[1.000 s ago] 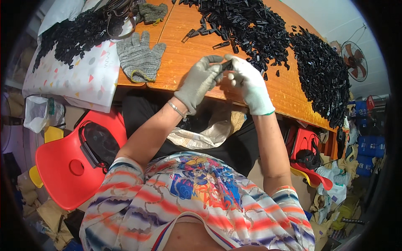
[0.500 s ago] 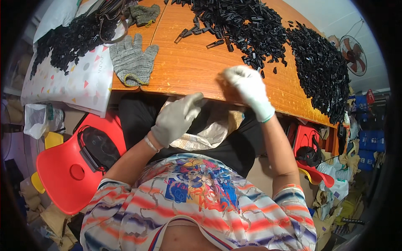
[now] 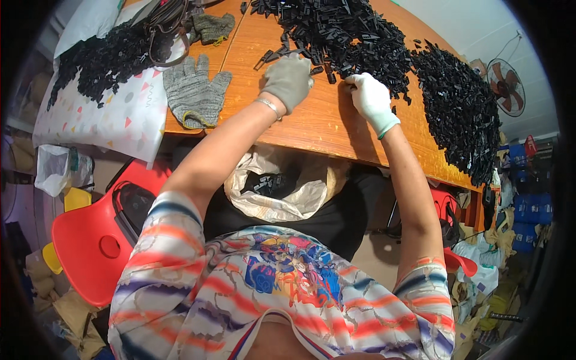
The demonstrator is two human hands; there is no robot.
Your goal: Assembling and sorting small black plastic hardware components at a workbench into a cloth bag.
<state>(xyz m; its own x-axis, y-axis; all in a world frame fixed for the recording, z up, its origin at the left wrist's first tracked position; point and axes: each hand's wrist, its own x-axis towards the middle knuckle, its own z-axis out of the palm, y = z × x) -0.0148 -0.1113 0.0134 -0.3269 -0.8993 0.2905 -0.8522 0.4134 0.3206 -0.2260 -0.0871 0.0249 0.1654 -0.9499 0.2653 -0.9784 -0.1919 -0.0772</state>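
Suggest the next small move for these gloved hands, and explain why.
Probably the left hand should pinch one loose piece from the near edge of the middle black pile: its fingers are at that edge, and the right hand is close beside it. Whether either hand holds anything is unclear.

On the wooden tabletop point(image 3: 324, 129), I am remotely viewing 1 heap of black parts point(image 3: 354, 39) across the far middle and 1 black pile point(image 3: 459, 114) toward the right. Farther left, 1 gray knitted glove point(image 3: 195, 93) and 1 darker glove point(image 3: 213, 28) are lying near a patterned white sheet point(image 3: 129, 123).
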